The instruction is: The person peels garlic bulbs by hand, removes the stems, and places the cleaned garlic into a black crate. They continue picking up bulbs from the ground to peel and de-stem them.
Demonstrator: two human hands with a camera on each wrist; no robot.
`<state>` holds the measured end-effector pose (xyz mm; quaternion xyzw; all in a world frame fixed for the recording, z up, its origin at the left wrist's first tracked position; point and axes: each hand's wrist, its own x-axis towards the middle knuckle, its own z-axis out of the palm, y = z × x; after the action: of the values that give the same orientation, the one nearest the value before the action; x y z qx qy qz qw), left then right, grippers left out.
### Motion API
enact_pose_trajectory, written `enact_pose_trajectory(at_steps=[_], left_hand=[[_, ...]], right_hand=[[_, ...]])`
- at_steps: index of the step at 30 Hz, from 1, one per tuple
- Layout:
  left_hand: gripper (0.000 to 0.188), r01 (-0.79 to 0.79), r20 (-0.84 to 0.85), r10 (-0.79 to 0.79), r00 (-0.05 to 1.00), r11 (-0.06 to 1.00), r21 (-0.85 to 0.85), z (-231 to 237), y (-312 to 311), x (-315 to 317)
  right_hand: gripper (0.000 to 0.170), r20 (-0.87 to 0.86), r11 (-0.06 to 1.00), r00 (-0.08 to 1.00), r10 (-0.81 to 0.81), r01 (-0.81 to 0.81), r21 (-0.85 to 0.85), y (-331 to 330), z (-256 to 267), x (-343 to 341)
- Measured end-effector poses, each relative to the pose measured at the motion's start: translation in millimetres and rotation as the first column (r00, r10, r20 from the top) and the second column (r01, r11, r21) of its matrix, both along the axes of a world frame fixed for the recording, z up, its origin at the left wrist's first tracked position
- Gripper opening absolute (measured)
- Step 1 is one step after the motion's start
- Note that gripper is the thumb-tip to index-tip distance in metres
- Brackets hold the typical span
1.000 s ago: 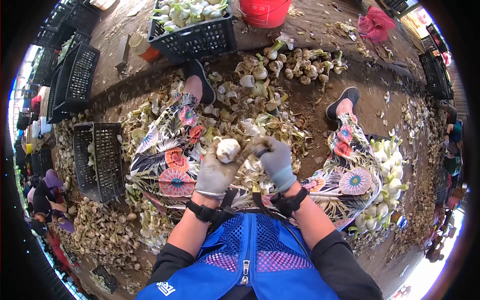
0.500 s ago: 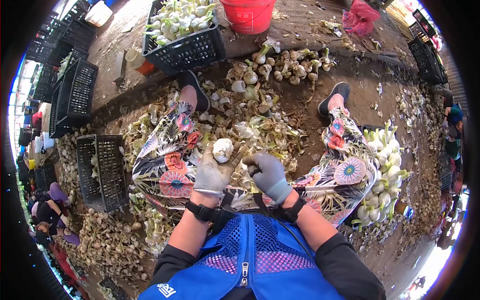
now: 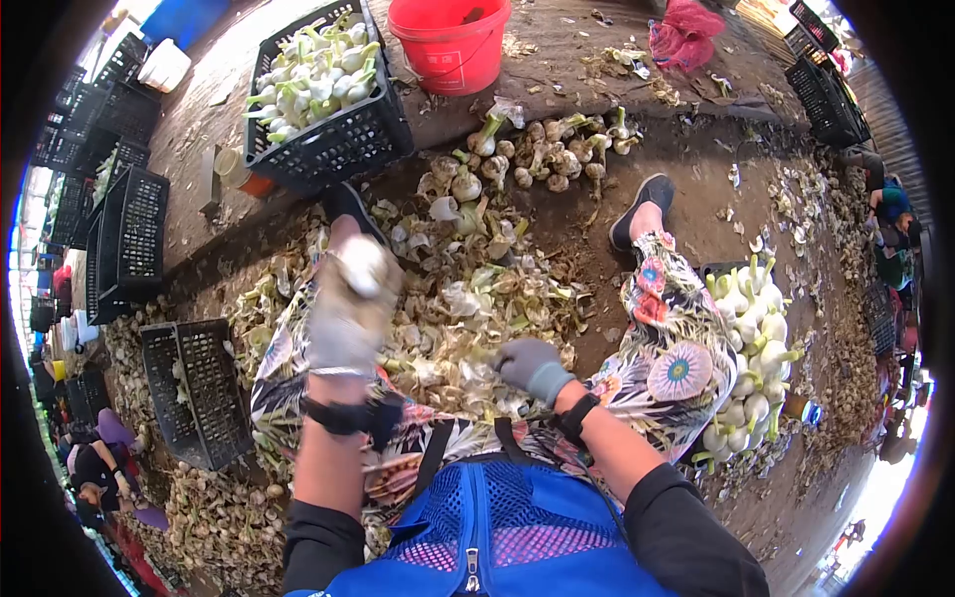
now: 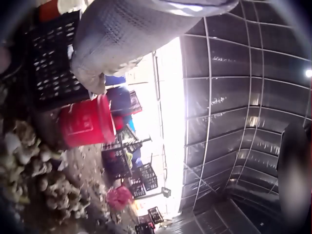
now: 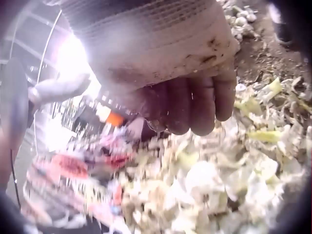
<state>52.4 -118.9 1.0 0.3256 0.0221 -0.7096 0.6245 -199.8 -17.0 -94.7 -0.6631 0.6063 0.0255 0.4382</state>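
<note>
In the head view the gloved left hand (image 3: 348,316), blurred, holds a white garlic bulb (image 3: 364,267) above the thigh, short of the black crate. The left wrist view shows the gloved left hand (image 4: 124,41) from the side, its bulb not clearly visible. The gloved right hand (image 3: 532,368) is over the peelings (image 3: 468,328) between the legs. Up close, the right hand (image 5: 170,73) has curled fingers pointing down, with a small glint by the thumb; no held thing can be made out.
A black crate (image 3: 343,144) of trimmed garlic stands ahead beside a red bucket (image 3: 448,50). Untrimmed bulbs (image 3: 557,154) lie beyond the peelings. White bulbs (image 3: 756,348) are heaped right of the right leg; another black crate (image 3: 199,393) is at the left.
The left hand has moved away from the right hand, forward and left, carrying the bulb. The right hand has stayed near the lap. The head view has shifted.
</note>
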Motion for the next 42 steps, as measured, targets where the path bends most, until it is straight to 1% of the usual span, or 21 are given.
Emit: enact_pose_trajectory(at_steps=[3,6,10,16,17,19,21,22,24,25,27,28,29,30,32,33,34,36,38,39,42], left_hand=[[0.036,-0.024,0.212,0.081,0.974,0.965,-0.261,76,-63,14],[0.032,0.032,0.335,0.103,0.937,0.927,-0.374,56,-84,21],[0.033,0.147,0.212,-0.142,0.967,0.989,-0.009,-15,-49,0],[0.028,0.152,0.252,-0.276,0.928,0.894,0.421,-70,-5,-33],[0.024,0.209,0.283,-0.315,0.906,0.914,0.349,-80,-2,-30],[0.022,0.261,0.308,-0.341,0.888,0.926,0.272,-89,1,-30],[0.046,0.365,0.753,-0.361,0.551,0.915,0.172,-88,-9,-40],[0.046,0.363,0.751,-0.354,0.558,0.917,0.164,-85,-9,-43],[0.078,0.534,0.889,-0.324,0.325,0.838,0.11,-81,-4,-47],[0.088,0.625,0.931,-0.281,0.232,0.777,0.079,-88,-1,-45],[0.078,0.576,0.895,-0.281,0.347,0.817,0.033,-66,7,-53],[0.073,0.534,0.898,-0.249,0.363,0.846,0.018,-54,12,-56],[0.073,0.53,0.902,-0.233,0.364,0.848,0.005,-49,18,-58],[0.071,0.503,0.941,-0.152,0.304,0.864,-0.023,-46,25,-59],[0.069,0.473,0.971,-0.057,0.234,0.879,-0.062,-34,35,-57],[0.069,0.513,0.993,0.012,0.115,0.855,-0.07,-26,40,-56],[0.068,0.554,0.996,0.086,-0.001,0.83,-0.071,-19,44,-55],[0.068,0.543,0.997,0.017,0.071,0.838,-0.053,-12,54,-54],[0.067,0.469,0.842,-0.205,0.499,0.881,-0.063,4,61,-56],[0.066,0.463,0.716,-0.258,0.649,0.88,-0.102,13,62,-50],[0.064,0.532,0.688,-0.313,0.654,0.837,-0.125,26,70,-46]], right_hand=[[0.023,0.203,0.896,0.875,-0.44,0.441,0.043,-56,-33,-32],[0.029,0.124,0.882,0.922,-0.367,0.387,-0.268,-134,-31,-45],[0.055,0.138,0.829,0.971,-0.196,0.239,-0.506,-234,-42,-12],[0.058,-0.065,0.974,0.993,-0.095,0.08,-0.212,-299,-89,46],[0.053,0.042,0.947,0.976,-0.214,0.218,-0.235,-296,-101,43],[0.042,0.251,0.884,0.898,-0.361,0.415,-0.215,-285,-115,29],[0.043,0.594,0.878,0.683,-0.425,0.471,0.087,-254,-90,13],[0.042,0.7,0.875,0.562,-0.44,0.445,0.193,-234,-63,7],[0.037,0.826,0.895,0.37,-0.426,0.308,0.323,-194,-23,-3],[0.042,0.884,0.935,0.387,-0.263,0.327,0.135,-178,-12,-2],[0.051,0.909,0.937,0.41,-0.077,0.341,-0.074,-145,11,3],[0.041,0.882,0.85,0.222,-0.415,0.441,0.289,-129,23,9],[0.032,0.719,0.644,0.011,-0.695,0.457,0.614,-115,33,15],[0.032,0.731,0.656,0.013,-0.683,0.452,0.605,-105,41,19],[0.033,0.628,0.79,0.546,-0.554,0.584,0.189,-86,45,27],[0.03,0.609,0.79,0.637,-0.473,0.612,-0.026,-76,18,32],[0.03,0.617,0.791,0.635,-0.465,0.611,-0.033,-71,29,33],[0.027,0.608,0.806,0.72,-0.336,0.553,-0.209,-64,63,32],[0.024,0.637,0.763,0.715,-0.288,0.573,-0.298,-52,79,31],[0.023,0.676,0.8,0.666,-0.316,0.57,-0.187,-46,85,27],[0.025,0.747,0.82,0.548,-0.376,0.572,-0.007,-30,82,20]])
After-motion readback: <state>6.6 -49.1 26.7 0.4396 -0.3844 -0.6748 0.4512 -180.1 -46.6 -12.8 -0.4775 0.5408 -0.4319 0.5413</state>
